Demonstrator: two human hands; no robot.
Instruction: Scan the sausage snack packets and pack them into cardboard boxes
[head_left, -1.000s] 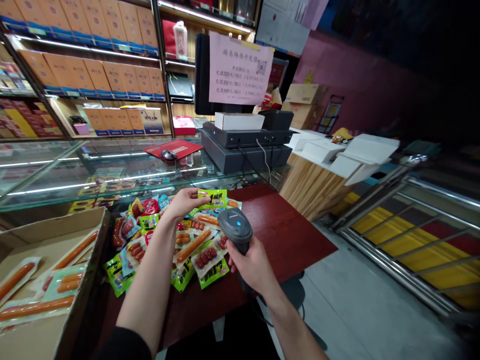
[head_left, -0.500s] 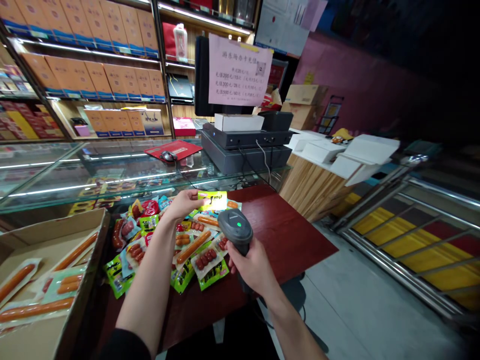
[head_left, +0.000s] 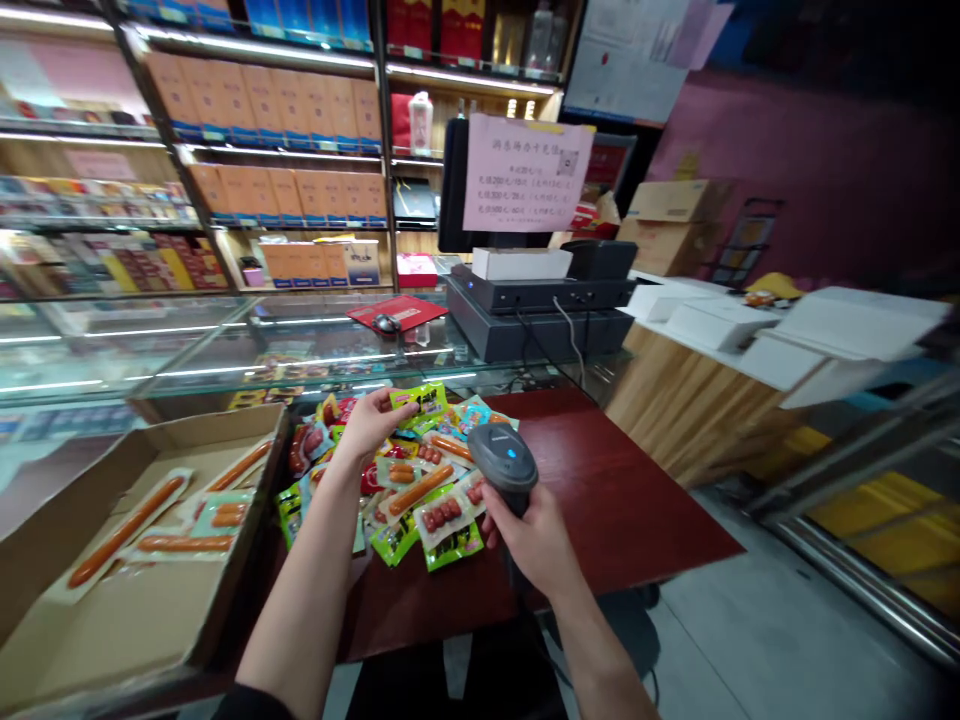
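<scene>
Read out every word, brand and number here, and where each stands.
On the pink sign:
"游乐场办卡充值"
"充值200元/15次"
"充值300元/28次"
"充值500元/60次"
Too small or blurred: other print, including scanner, held packet, orange boxes.

On dark red table [head_left: 622,500], glossy-topped: loose heap of sealed sausage packs [head_left: 420,490], bright green packets [head_left: 395,543] among them — plus, at left, open cardboard box [head_left: 135,630], seemingly resting there, underside hidden.

The pink sheet [head_left: 525,182] on the monitor [head_left: 453,185] bears 200元, 300元 and 500元 (its bottom line is blurred).
</scene>
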